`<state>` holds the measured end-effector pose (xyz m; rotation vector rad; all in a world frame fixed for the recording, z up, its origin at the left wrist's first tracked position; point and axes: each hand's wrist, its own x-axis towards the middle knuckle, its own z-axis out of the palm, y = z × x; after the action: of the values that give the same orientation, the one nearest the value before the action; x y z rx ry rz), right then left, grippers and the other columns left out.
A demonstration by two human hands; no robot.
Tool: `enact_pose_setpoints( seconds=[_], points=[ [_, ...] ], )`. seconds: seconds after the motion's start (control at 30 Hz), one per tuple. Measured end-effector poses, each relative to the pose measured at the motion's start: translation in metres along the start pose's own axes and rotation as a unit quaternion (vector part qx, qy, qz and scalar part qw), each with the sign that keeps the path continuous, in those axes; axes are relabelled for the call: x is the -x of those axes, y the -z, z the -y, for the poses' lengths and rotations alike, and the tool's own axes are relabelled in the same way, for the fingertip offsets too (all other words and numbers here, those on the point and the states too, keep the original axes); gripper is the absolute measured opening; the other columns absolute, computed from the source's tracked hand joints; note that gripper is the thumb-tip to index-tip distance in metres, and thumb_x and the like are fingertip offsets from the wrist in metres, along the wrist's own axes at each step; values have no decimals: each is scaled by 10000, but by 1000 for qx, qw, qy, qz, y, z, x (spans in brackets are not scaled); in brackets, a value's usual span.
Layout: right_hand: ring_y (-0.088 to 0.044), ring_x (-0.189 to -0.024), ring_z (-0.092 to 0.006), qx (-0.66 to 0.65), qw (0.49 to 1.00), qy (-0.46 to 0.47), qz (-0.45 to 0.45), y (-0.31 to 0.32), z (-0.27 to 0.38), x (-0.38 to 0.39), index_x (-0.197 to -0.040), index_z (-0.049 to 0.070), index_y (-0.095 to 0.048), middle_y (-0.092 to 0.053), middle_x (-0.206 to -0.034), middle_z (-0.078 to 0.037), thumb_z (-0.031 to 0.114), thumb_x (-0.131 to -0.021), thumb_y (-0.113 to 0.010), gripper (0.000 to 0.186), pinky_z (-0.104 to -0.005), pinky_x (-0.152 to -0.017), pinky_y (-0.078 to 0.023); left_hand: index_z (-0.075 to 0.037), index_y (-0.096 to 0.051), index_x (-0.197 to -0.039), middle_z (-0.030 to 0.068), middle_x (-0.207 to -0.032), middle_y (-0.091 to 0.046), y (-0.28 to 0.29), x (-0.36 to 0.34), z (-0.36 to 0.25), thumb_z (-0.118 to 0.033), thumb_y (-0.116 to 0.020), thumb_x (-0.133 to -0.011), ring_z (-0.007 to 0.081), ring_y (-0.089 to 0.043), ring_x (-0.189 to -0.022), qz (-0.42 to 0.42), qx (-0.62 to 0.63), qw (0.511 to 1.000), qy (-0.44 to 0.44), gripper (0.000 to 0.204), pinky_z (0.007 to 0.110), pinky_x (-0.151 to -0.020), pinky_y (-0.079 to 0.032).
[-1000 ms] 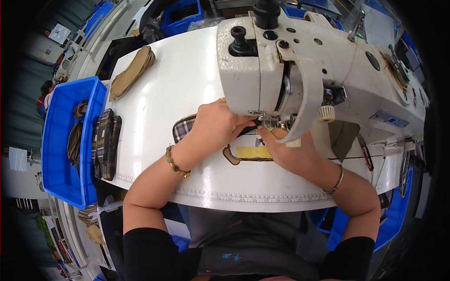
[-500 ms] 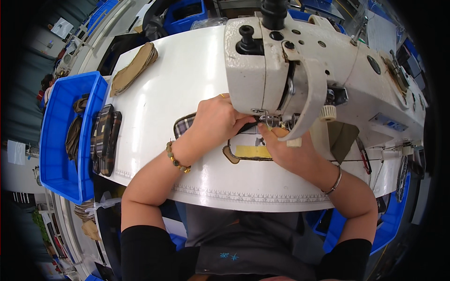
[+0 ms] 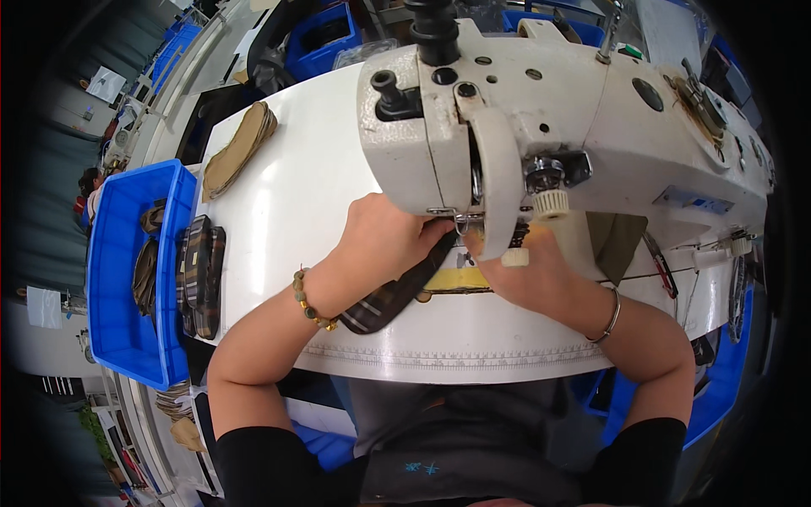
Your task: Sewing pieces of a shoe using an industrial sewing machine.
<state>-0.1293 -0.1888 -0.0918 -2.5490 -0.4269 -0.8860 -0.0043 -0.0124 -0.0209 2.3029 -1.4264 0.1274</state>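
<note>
Blue characters [image 3: 412, 466] mark the apron [image 3: 490, 473], graduations [image 3: 473, 362] the table [image 3: 312, 152].

Holds dark plaid piece [image 3: 390, 302] with left hand [image 3: 378, 241] at white sewing machine [image 3: 498, 127]; rests right hand [image 3: 534, 269] beside yellow strip [image 3: 460, 280].

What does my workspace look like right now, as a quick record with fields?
Machine: white, on white table
Left hand: holds plaid piece
Right hand: at the machine, partly hidden by it
Near right hand: yellow strip
Right side: olive cloth
Table's left: tan stack, plaid stack
Far left: blue bin, dark pieces inside
</note>
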Motion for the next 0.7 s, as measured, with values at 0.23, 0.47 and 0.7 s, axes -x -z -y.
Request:
enact_pose_setpoints(
  seconds=[0.23, 0.47, 0.7],
  points=[
    [-616, -561, -252, 59, 993, 62, 84, 14, 15, -3, -1057, 44, -709, -564, -628, -62, 126, -822, -645, 257, -394, -507, -472, -140, -755, -1021, 76, -811, -725, -3, 6, -1, -214, -786, -763, 296, -683, -710, -23, 28, 999, 38, 271, 387, -620, -540],
    [-626, -547, -255, 32, 994, 48, 96, 15, 16, -8, -937, 40, -669, -587, -669, -88, 125, -811, -655, 152, -383, -479, -467, -19, -691, -1029, 114, -910, -717, -24, 12, 19, -133, -854, -717, 194, -685, -758, -6, 114, 990, 79, 371, 303, -632, -541],
    [-643, -566, -265, 10, 994, 38, 107, 19, 10, -8, -829, 20, -625, -594, -654, -98, 105, -769, -660, 110, -384, -497, -491, -12, -716, -1005, 121, -956, -745, -14, 7, 2, -193, -803, -698, 266, -703, -883, 16, 56, 992, 113, 367, 375, -818, -538]
  ],
)
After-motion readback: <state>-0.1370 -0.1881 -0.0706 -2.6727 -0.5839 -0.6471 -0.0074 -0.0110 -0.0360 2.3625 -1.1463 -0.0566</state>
